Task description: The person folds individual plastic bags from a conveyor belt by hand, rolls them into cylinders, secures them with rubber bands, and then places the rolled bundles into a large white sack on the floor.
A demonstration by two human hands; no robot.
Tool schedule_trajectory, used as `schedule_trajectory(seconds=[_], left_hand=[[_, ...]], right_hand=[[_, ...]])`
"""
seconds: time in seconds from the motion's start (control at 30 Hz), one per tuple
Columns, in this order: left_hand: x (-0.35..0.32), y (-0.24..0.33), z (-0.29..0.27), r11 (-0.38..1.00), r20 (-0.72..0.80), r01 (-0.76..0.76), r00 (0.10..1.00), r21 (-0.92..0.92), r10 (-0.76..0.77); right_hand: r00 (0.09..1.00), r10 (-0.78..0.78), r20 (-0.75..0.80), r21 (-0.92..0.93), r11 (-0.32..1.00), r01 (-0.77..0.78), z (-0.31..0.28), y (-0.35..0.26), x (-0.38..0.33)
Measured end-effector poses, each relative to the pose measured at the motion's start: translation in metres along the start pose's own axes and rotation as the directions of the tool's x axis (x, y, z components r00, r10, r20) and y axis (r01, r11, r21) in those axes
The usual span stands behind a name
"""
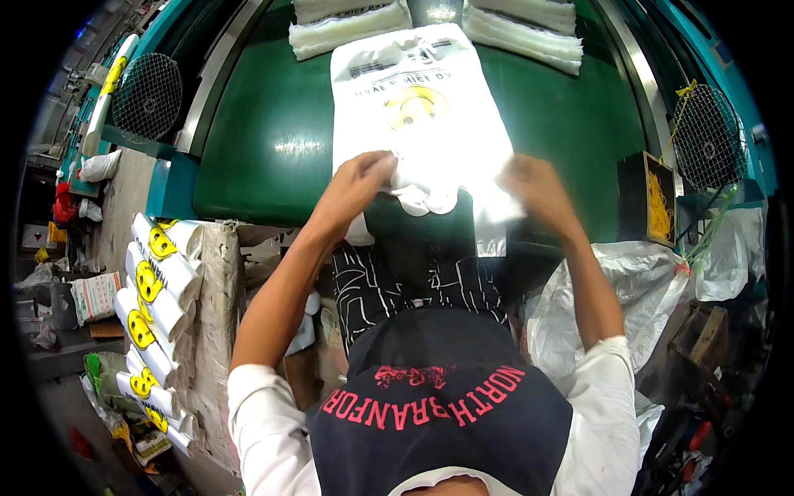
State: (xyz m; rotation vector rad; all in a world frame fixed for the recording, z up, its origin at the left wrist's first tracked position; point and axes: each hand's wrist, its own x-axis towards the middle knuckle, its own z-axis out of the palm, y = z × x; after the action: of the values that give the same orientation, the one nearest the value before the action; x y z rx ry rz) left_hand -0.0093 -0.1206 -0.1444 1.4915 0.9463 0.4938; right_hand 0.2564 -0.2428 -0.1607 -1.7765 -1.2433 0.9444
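A white plastic carrier bag (447, 124) with a yellow smiling face and dark print lies flat on the green conveyor belt (273, 157), its handle end toward me. My left hand (361, 183) is closed, thumb and fingers pinching the bag near its left handle. At the opposite edge, my right hand (536, 192) has its fingers curled against the bag by the right handle; motion blurs it. Between the hands, the bag's rounded cut-out edge shows a few loose folds. Glare washes out the bag's right side, so I cannot tell how many layers lie there.
White bundles of bags (347, 29) and more bundles (525, 33) lie farther up the belt. Rolled smiley bags (149, 281) are stacked at left. A dark box of yellow bands (657, 202) stands at right, near a caged fan (710, 136). Another fan (147, 97) is at left.
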Motion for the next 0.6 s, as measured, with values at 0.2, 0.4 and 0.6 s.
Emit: schedule_trajectory(seconds=[0.2, 0.4, 0.6], left_hand=[[0.047, -0.046, 0.026, 0.254, 0.416, -0.494, 0.857, 0.832, 0.305], [0.040, -0.054, 0.013, 0.190, 0.468, -0.543, 0.820, 0.818, 0.330], [0.096, -0.005, -0.009, 0.538, 0.013, -0.178, 0.955, 0.824, 0.295]], right_hand=[[0.948, -0.106, 0.300, 0.133, 0.989, 0.068, 0.040, -0.009, 0.056], [0.676, -0.637, 0.370, -0.758, 0.214, 0.616, 0.027, 0.020, 0.062], [0.993, -0.085, 0.088, -0.502, 0.857, 0.118, 0.019, 0.010, 0.145]])
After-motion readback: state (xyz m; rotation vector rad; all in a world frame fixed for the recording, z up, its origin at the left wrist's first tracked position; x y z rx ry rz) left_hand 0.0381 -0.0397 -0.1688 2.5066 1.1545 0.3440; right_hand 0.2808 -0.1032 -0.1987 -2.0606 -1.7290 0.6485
